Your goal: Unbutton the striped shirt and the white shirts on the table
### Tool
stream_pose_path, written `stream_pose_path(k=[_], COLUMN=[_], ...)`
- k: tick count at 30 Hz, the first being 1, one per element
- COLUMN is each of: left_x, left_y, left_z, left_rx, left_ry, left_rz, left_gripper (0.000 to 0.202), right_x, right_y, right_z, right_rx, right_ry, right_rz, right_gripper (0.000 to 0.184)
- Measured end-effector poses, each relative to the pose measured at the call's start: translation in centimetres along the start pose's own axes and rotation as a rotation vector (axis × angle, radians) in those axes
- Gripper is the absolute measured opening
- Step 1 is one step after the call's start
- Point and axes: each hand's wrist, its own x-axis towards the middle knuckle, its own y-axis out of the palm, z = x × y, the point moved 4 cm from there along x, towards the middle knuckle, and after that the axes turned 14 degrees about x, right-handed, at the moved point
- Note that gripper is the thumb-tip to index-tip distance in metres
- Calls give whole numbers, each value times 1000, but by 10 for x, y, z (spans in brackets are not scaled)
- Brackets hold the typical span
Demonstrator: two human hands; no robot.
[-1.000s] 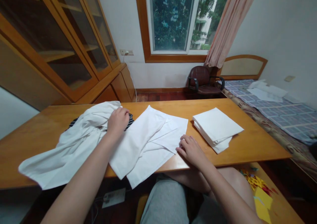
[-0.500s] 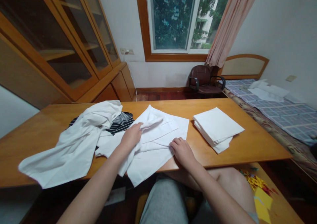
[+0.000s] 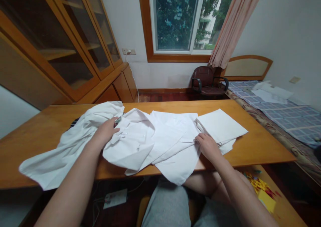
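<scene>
A white shirt (image 3: 170, 130) lies spread across the middle of the table, its left part puffed up and its lower edge over the table's front. My left hand (image 3: 109, 130) is at the shirt's left edge, thumb and fingers apart. Bunched white cloth (image 3: 72, 146) lies beside and partly under that hand. A bit of black-and-white striped fabric (image 3: 74, 122) shows from beneath the bunched cloth. On the other side my right hand (image 3: 206, 144) pinches the shirt's right edge with curled fingers. Close to it lies a folded white stack of cloth (image 3: 222, 126).
The wooden table (image 3: 265, 150) reaches toward a bed (image 3: 293, 120) on the right. A brown armchair (image 3: 207, 81) stands below the window. At the left is a glass-door cabinet (image 3: 75, 49). Yellow items (image 3: 265, 200) lie on a lower surface at the lower right.
My left hand has moved left, and the shirt's folded part now lies opened out that way, covering most of the striped fabric. My right hand has shifted right with the shirt's edge.
</scene>
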Motion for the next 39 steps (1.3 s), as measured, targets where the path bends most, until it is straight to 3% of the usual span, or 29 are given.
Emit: stream_pose_path(k=[4,6,11,14,16,19,23,27,32,35,39], left_x=[-18,-27,-55,-74,-82,-88,-90,-94,-99,-96,-79], left_y=[-3,-5,15,39,55,66,61,55,49,38,16], left_z=[-26,-48,-122,-154,-163,-157,-127,-100,-98,-93,-56], left_rx=[144,91,-130,-121,-59,-11,-66,-162,-250,-316,-395], left_ry=[23,123,553,621,602,527,407,311,323,270,36], left_rz=[-273,-308,-81,-10,17,4,-29,79,165,102,-30], left_gripper=[46,39,36,39,42,41,42,44,27,27,35], right_x=[4,9,36,59,72,83,83,79,80,79,76], right_y=[-3,-2,9,18,23,30,41,50,53,54,52], right_z=[17,23,23,20,20,21,18,13,10,10,12], right_rx=[24,63,177,200,191,160,139,146,158,155,178], right_ry=[-4,7,84,129,134,106,151,250,269,263,202], right_rz=[23,17,-67,-110,-130,-167,-202,-229,-235,-238,-287], right_gripper=[21,21,23,25,25,28,35,43,50,50,46])
